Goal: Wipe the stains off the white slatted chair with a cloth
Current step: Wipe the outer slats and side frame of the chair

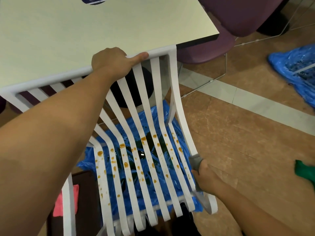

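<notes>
Because the smooth cream-topped table [68,31] stands just behind it, the white slatted chair [174,82] has its top rail close against the table's edge; its long, flat, glossy slats curve from the back down into the seat, with open gaps between them. A crinkled blue plastic sheet [85,159] lies beneath the seat, probably to catch whatever drips through those gaps; dark wet pools show on it.

The left hand [110,62] rests over the top rail with its fingers curled round the far side and the thumb stretched along the bar, seemingly to steady the chair against the push of wiping. The right hand [204,174] is low at the seat's right side rail, its fingers closed round a soft grey cloth [196,160]; the bunched cloth is pressed to that rail, and a tail of it trails down toward the front curl.

Amber, syrupy-looking stains [126,165] dot most of the seat slats in beads and drips; they look untouched, so the wiping seems barely begun.
</notes>
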The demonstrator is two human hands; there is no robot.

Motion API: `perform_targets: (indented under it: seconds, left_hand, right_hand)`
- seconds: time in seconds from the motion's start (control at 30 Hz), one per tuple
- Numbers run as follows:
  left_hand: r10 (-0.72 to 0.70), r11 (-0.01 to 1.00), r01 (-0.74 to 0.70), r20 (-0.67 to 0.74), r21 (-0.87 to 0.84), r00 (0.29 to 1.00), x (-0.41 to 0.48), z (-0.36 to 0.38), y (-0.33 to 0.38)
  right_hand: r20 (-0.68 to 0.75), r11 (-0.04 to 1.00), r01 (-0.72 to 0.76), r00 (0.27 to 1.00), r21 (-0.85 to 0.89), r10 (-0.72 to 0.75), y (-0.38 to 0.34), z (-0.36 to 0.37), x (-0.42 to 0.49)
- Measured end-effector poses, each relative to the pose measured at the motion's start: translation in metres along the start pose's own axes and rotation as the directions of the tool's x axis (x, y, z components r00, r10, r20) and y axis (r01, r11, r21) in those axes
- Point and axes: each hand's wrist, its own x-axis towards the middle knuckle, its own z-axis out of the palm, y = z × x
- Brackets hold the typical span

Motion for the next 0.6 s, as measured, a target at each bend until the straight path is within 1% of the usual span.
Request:
perform_targets:
  seconds: [0.17,0.37,0.43,0.5,0.6]
  left_hand:
    - [0.008,1.000,-0.008,0.001,0.003,1.000,0.003,0.000,0.000]
    - [0.021,1.000,-0.021,-0.022,-0.005,1.000,0.003,0.002,0.000]
    - [0.021,1.000,-0.020,-0.037,0.007,0.999,0.003,0.003,-0.001]
    - [0.026,1.000,-0.025,-0.073,0.015,0.997,0.003,0.005,-0.001]
    - [0.029,0.999,-0.023,-0.183,0.038,0.983,-0.003,0.010,0.003]
  right_hand:
    - [-0.093,1.000,0.000,0.996,-0.018,-0.002,-0.023,-0.007,0.015]
    - [-0.141,0.999,0.046,0.989,0.010,-0.044,-0.088,-0.047,0.054]
    - [-0.145,0.997,0.055,0.988,0.046,-0.048,-0.100,-0.056,0.063]
    - [-0.139,0.995,0.068,0.989,0.069,-0.058,-0.103,-0.058,0.065]
    - [-0.151,0.993,0.093,0.985,0.076,-0.081,-0.096,-0.056,0.059]
